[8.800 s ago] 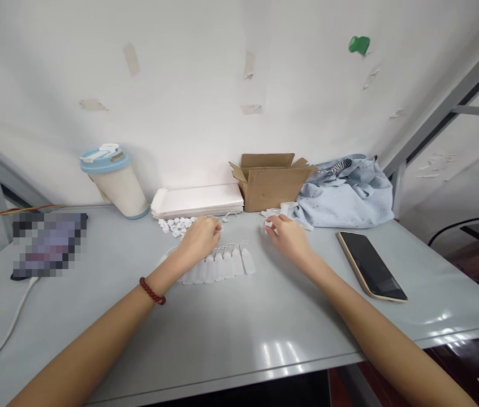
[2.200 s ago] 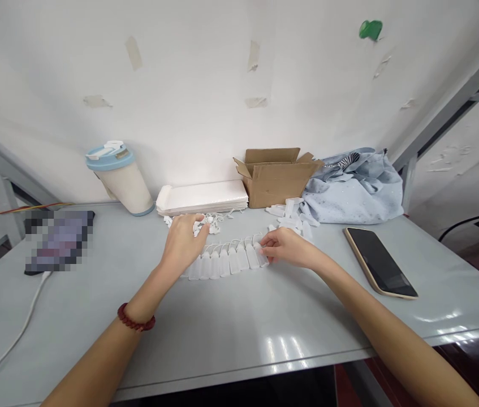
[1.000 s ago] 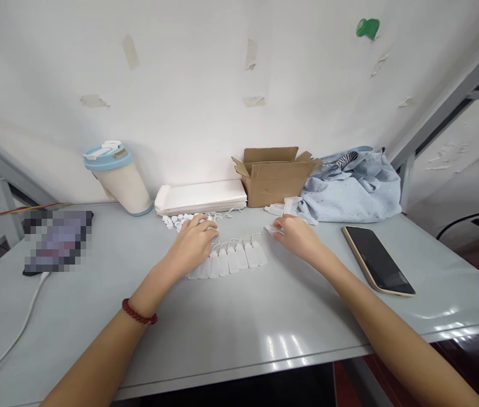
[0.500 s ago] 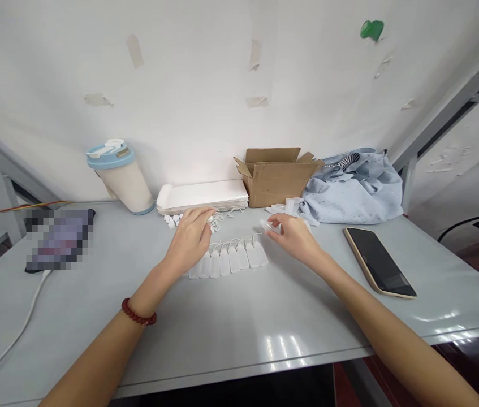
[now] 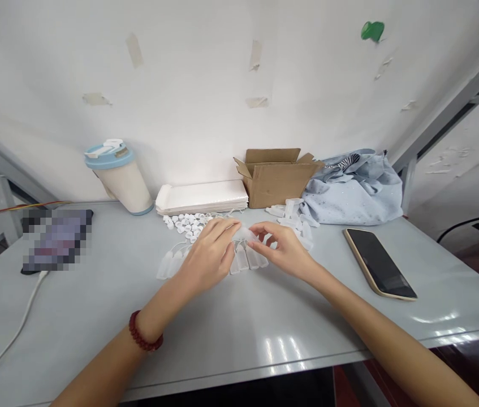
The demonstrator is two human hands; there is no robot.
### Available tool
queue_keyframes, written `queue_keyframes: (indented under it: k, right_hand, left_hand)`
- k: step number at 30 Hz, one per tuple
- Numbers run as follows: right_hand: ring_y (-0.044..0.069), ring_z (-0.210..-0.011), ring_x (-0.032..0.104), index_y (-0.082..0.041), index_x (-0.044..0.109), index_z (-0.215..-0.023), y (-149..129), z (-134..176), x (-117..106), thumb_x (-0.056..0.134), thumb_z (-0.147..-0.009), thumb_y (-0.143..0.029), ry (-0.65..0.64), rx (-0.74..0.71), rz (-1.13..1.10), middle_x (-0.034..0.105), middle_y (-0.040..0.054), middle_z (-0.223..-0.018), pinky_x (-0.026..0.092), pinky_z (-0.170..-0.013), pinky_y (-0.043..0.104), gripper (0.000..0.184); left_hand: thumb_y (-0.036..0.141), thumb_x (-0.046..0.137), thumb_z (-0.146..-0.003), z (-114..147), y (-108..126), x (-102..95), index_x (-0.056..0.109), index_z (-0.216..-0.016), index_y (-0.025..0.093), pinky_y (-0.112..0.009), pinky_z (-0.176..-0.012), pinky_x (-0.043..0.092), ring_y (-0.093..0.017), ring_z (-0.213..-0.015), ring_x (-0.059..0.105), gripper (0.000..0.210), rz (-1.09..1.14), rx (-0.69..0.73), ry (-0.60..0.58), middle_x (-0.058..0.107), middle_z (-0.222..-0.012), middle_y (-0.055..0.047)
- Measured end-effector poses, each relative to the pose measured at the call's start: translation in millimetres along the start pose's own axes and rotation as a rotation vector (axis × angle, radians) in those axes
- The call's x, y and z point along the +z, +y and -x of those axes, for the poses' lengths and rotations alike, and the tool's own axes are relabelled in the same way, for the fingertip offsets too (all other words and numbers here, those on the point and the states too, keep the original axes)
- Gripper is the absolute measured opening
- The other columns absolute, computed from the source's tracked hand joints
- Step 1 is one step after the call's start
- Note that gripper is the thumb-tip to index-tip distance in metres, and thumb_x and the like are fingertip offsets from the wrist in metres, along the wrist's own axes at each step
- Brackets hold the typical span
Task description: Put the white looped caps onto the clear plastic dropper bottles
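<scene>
My right hand (image 5: pixel 284 247) pinches a small translucent plastic bottle (image 5: pixel 245 234) between thumb and fingers. My left hand (image 5: pixel 210 255) meets it from the other side, fingers bent together at the bottle's left end; what they grip is hidden. Below the hands lies a row of similar bottles (image 5: pixel 242 261) with thin white strings at their tops, partly covered by my left hand. A heap of small white caps (image 5: pixel 185 223) lies behind my left hand. Beyond my right hand is a pile of loose clear bottles (image 5: pixel 293 217).
White flat packets (image 5: pixel 201 195) are stacked against the wall, beside an open cardboard box (image 5: pixel 279 183) and a pale blue cloth bag (image 5: pixel 353 195). A tumbler (image 5: pixel 120 178) stands at left. One phone (image 5: pixel 379 264) lies right; a blurred device (image 5: pixel 59 240) with a cable lies left.
Both hands have come together above the row. My right hand has carried the bottle left, away from the loose pile, and my left hand has moved right and nearer, uncovering more caps.
</scene>
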State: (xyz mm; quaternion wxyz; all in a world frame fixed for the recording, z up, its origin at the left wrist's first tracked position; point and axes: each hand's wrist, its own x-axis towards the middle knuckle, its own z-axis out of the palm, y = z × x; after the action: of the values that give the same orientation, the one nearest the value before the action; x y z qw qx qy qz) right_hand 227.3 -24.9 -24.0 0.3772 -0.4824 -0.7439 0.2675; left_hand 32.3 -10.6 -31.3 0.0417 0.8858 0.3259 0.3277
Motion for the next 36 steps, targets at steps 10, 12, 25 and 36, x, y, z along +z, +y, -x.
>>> queue_keyframes:
  k: [10,12,25,36]
  right_hand:
    - [0.015,-0.076,0.059,-0.016,0.056,-0.114,6,1,2,0.058,-0.082,-0.028,0.029,0.001,-0.013,0.063,0.0044,-0.088,0.051,-0.068,0.028,0.034]
    - [0.014,-0.074,0.058,-0.017,0.054,-0.120,6,1,3,0.057,-0.083,-0.027,0.023,-0.018,-0.030,0.062,0.0037,-0.087,0.051,-0.068,0.028,0.039]
    - [0.016,-0.082,0.059,-0.018,0.061,-0.109,-3,3,3,0.057,-0.085,-0.028,0.125,-0.019,-0.105,0.065,0.0057,-0.092,0.052,-0.071,0.029,0.026]
    - [0.018,-0.075,0.065,-0.019,0.055,-0.111,3,4,9,0.059,-0.083,-0.034,0.166,0.109,-0.304,0.061,0.0055,-0.095,0.055,-0.066,0.033,0.032]
  left_hand:
    - [0.011,0.042,-0.087,2,12,-0.8,0.048,-0.126,0.017,-0.042,-0.098,0.045,-0.023,-0.118,0.049,0.040,0.149,-0.049,0.010,0.053,-0.126,-0.012]
    - [0.012,0.043,-0.087,1,13,-1.8,0.048,-0.127,0.017,-0.041,-0.099,0.045,-0.023,-0.118,0.050,0.040,0.169,-0.064,0.006,0.053,-0.127,-0.012]
    - [0.004,0.043,-0.086,7,12,9.6,0.056,-0.116,0.016,-0.036,-0.096,0.050,-0.022,-0.118,0.054,0.035,0.108,0.088,0.165,0.051,-0.135,-0.014]
    - [-0.001,0.046,-0.082,9,15,17.7,0.056,-0.113,0.012,-0.033,-0.091,0.053,-0.023,-0.115,0.057,0.035,0.092,0.189,0.224,0.052,-0.132,-0.019]
